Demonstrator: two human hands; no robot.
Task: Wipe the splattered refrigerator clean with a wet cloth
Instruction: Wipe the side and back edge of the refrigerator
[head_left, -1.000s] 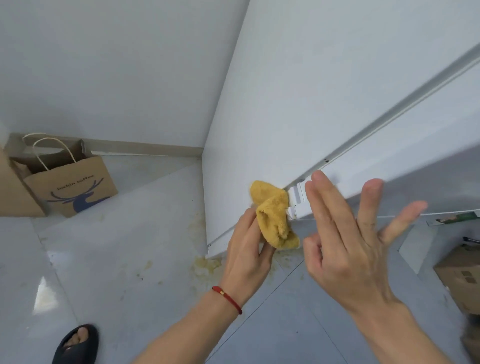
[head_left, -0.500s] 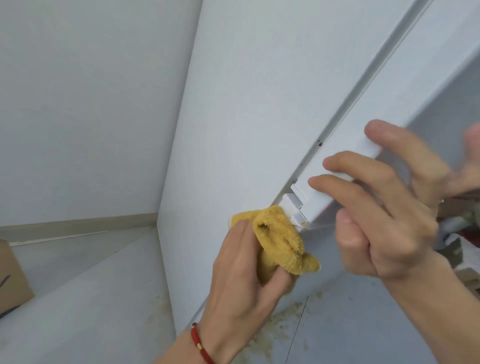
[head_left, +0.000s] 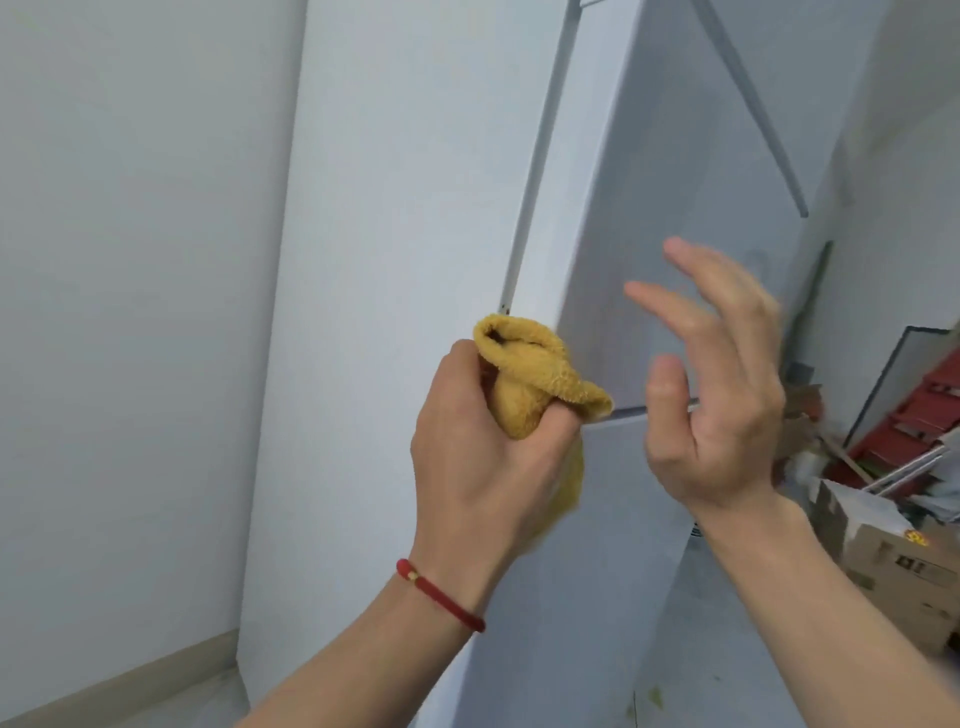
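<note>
Yellow cloth still gripped by left hand; right hand off refrigerator door, fingers spread.

text: none legible | cardboard box: dark print and yellow sticker, too blurred to read

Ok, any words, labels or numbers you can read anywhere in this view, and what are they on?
Nothing can be read here.
Brown cardboard box at lower right: dark printed marks and a yellow-red sticker, too blurred to read.
White refrigerator: no label or brand visible.
Yellow terry cloth: no tag or print visible.
</note>
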